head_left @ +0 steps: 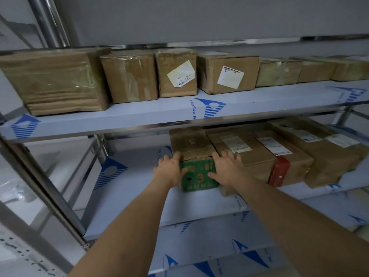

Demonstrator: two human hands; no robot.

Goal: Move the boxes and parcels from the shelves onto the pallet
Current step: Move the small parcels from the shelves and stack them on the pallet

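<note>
A box with a green front bearing an orange "3" and a taped brown top stands at the left end of the row on the middle shelf. My left hand lies against the box's left front corner, fingers reaching onto the top edge. My right hand holds its right front corner, fingers spread over the top and thumb on the green face. Beside it stand more brown boxes, one with a red end. The pallet is not in view.
The upper shelf carries a row of several taped brown boxes, two with white labels. A metal upright slants at the left. The left part of the middle shelf is bare. A lower shelf shows below.
</note>
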